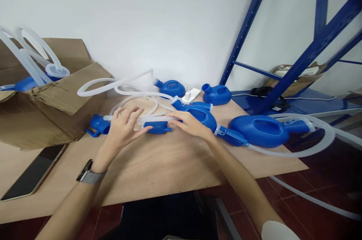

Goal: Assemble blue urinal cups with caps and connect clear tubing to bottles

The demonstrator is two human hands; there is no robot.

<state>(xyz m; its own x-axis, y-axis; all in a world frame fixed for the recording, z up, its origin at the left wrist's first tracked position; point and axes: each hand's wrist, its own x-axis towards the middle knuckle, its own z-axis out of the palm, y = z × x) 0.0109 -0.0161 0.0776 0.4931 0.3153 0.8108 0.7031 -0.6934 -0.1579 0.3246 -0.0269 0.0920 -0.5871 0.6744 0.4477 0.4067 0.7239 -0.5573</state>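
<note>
My left hand (124, 125) is raised over the table with its fingers spread and curved, close to a whitish flexible tube (151, 118). The right hand (190, 123) has its thumb and fingers closed around the end of that tube. Just below the tube lies a small blue plastic part (157, 128) with a short spout. To the left is a blue cup-like neck piece (98, 124). Beside my right wrist lies a blue urinal bottle (207, 118) with a handle hole, partly hidden by the hand.
An open cardboard box (42, 115) holding blue bottles and tubes stands left. A phone (35, 172) lies in front of it. More bottles (171, 88), (217, 94) stand by the wall, with a white charger (188, 94) between. A large bottle (258, 130) lies right, near blue shelving (250, 25).
</note>
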